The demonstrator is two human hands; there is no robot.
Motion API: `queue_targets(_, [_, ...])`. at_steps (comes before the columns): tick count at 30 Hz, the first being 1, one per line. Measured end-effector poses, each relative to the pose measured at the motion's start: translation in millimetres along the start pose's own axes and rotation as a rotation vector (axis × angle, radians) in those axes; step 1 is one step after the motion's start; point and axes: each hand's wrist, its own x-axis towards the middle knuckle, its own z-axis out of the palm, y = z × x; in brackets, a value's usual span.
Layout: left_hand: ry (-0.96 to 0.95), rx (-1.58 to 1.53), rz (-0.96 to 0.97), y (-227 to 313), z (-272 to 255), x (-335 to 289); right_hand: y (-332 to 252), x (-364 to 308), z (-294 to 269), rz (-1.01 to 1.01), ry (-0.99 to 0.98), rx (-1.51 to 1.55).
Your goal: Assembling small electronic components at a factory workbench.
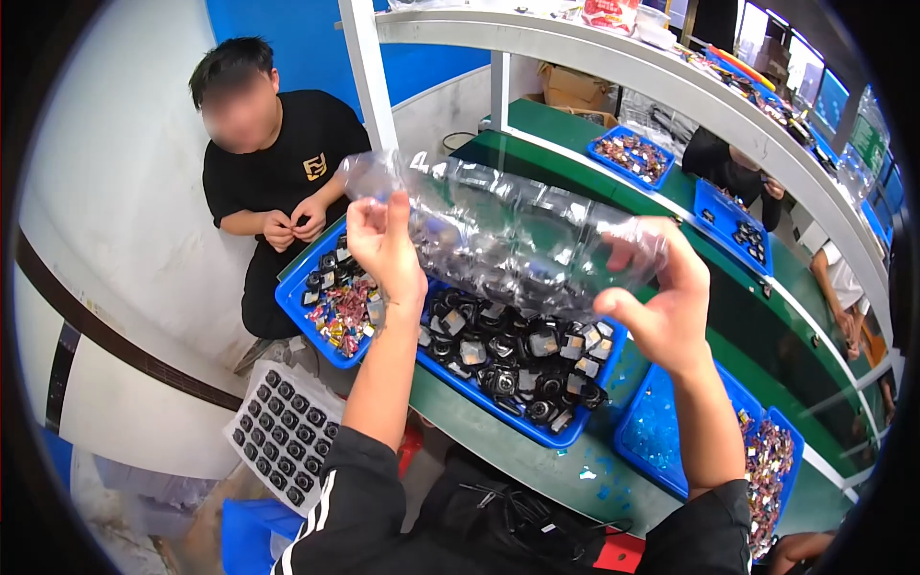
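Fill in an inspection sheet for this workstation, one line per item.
Surface: green bench, with blue scraps scattered beside the bins.
Job's things: clear plastic piece, raised in front of a blue bin full of black parts.
Clutter: small mixed-colour parts heaped in the bin at left; a pale tray of round black parts at lower left.
Grips: left hand and right hand hold the piece near opposite ends.
Cables: black cord bunched at the lap; whether it is plugged in cannot be told.
Surroundings: co-worker at left; white shelf beyond the bench.
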Motion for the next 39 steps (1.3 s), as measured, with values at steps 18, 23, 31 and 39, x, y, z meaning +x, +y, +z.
queue_targets(18, [-0.075,0.026,-0.472,38,-7,17,39,1,-10,0.284,-0.145,0.279])
queue_targets(23, [-0.125,0.032,-0.638,23,1,45,183,13,3,0.209,-0.178,-0.214])
queue_targets(31, [-0.145,0.055,-0.789,15,18,43,288,-29,28,0.207,-0.659,-0.431])
queue_targets(39, [-0.025,-0.061,-0.888,3,-18,82,304,-35,20,-0.034,-0.695,-0.436])
